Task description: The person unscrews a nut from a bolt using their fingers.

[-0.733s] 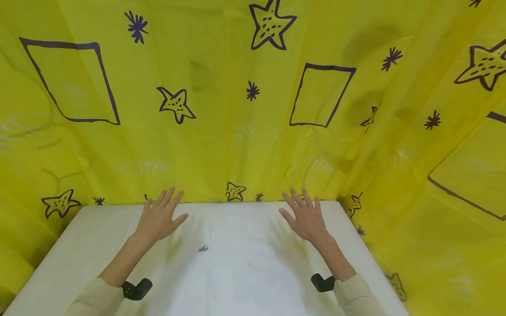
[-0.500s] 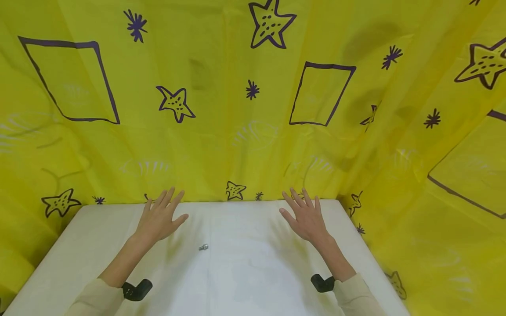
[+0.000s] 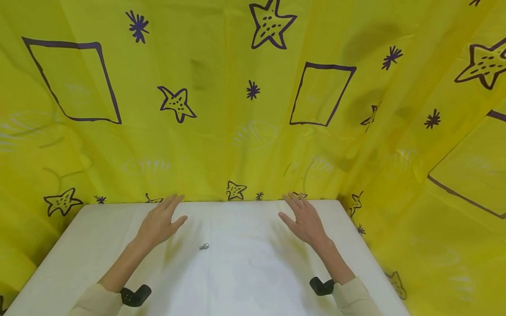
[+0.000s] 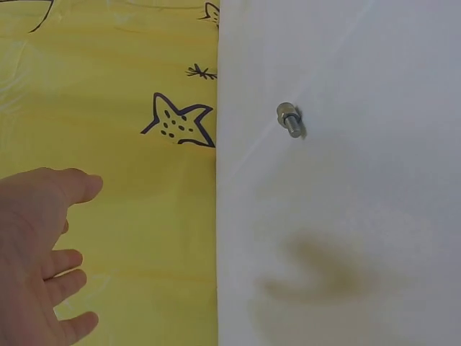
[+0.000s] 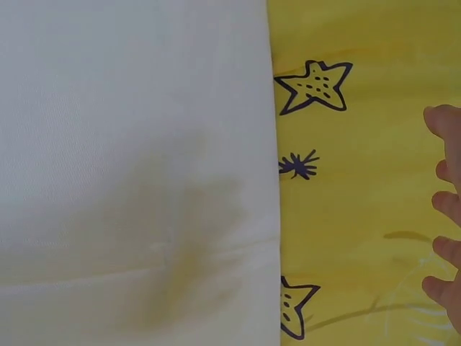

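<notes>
Left hand: raised above the table, thumb held wide of the fingers, which were extended and slightly bent; the left hand was the nearer of the two to the bolt but well apart from it.
Right hand: also raised, the right hand had its thumb spread wide and its fingers reaching forward, towards the curtain.
Wrists: a black device sat at the left one, and a matching black mount at the right.
Sleeves: pale beige cloth covered both forearms, the left sleeve and the right sleeve ending near the wrists.
Bolt: a small metal bolt lay on its side on the table, between the hands; in the head view its head pointed right and its shank left.
Table: white-topped, the table bore soft shadows of both hands.
Curtain: behind the far table edge hung a yellow curtain, continuing down the right side.
Print: dark outlined starfish, spiky bursts and four-sided frames, with paler striped shapes among them.
</notes>
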`<state>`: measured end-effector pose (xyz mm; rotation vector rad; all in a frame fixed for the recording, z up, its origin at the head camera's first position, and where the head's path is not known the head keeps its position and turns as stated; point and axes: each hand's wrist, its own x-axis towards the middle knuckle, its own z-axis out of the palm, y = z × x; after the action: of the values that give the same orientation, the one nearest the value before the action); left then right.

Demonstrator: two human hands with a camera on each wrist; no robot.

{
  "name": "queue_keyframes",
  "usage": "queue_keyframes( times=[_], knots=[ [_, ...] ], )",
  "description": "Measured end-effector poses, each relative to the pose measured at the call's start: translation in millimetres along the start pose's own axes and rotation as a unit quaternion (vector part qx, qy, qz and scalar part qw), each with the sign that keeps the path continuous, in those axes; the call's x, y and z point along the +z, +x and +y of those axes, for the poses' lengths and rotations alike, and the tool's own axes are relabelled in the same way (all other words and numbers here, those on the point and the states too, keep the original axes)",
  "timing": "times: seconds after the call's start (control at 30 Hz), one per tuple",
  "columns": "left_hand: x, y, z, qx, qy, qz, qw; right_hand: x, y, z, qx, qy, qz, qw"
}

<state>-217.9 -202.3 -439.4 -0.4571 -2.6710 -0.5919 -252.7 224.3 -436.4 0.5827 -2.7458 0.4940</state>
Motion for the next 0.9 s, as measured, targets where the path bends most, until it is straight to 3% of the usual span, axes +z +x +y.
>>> queue_keyframes(
  times=[0.23,0.47,0.73,0.9],
  knots=[
    [2.5,-2.2,3.4,-0.044,-0.090,-0.022,0.9947,2.3,-0.5,-4.1,0.016,0.060,-0.010,0.998],
    [9.0,-5.4,2.7,-0.039,-0.165,-0.006,0.9855,4.3,-0.8,-13.6,0.034,0.126,-0.016,0.991],
    [19.5,-11.1,3.3,-0.025,-0.198,-0.003,0.9798,9.8,0.8,-29.4,0.052,0.191,-0.017,0.980],
    [25.8,-14.9,3.1,-0.024,-0.203,-0.007,0.9790,14.2,2.6,-38.9,0.042,0.226,-0.020,0.973]
  ],
)
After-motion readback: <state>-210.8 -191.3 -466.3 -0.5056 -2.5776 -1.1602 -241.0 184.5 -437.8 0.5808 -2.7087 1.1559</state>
